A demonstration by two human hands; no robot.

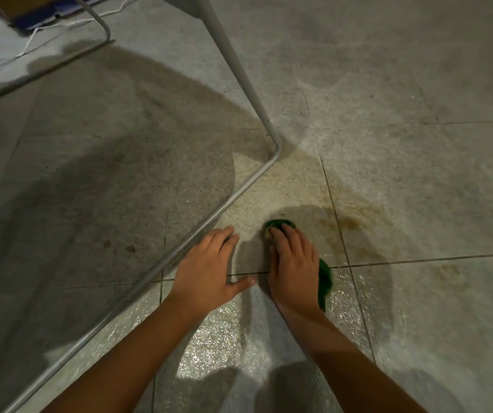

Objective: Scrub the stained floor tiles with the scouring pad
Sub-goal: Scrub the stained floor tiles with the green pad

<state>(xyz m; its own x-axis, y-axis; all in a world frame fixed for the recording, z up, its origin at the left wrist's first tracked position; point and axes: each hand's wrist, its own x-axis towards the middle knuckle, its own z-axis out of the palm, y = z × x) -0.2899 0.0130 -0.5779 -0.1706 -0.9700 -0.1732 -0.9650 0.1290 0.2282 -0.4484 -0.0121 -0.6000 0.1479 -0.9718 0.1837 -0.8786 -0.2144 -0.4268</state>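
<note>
A green scouring pad (325, 278) lies flat on the grey floor tiles (418, 308), pressed under my right hand (294, 266). Green shows past my fingertips and along the hand's right side. My left hand (209, 268) rests flat on the tile beside it, fingers spread, holding nothing. A brown stain (351, 223) marks the tile just right of and beyond the pad, along a grout line. Fainter brown patches (447, 272) spread further right. The tiles under my forearms look wet and shiny.
A white metal tube frame (248, 189) of some furniture runs diagonally across the floor just left of my left hand, with a leg rising at its bend. A cardboard box (24, 7) and a white cord (30, 43) lie at the top left.
</note>
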